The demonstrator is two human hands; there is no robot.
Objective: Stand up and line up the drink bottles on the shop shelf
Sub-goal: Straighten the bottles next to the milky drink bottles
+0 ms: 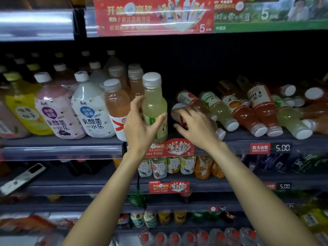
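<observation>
left hand [140, 125] wrapped round upright green bottle [154, 105], steadying in row | right hand [195, 125] spread over toppled red bottle [188, 110], readying lift | more lying right

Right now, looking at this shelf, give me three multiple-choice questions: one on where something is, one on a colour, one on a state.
1. Where is the left hand?
A. On the upright pale green bottle
B. On the price tag
C. On the lower shelf

2. What colour are the bottles' caps?
A. Black
B. White
C. Blue

3. How are the bottles right of the right hand placed?
A. Upright in a row
B. Lying down
C. Hanging from hooks

Answers: 1 A, its fingers curl round that bottle. 2 B, the green bottle's cap and its neighbours' are white. 3 B, the lying bottles rest on their sides, caps forward.
</observation>
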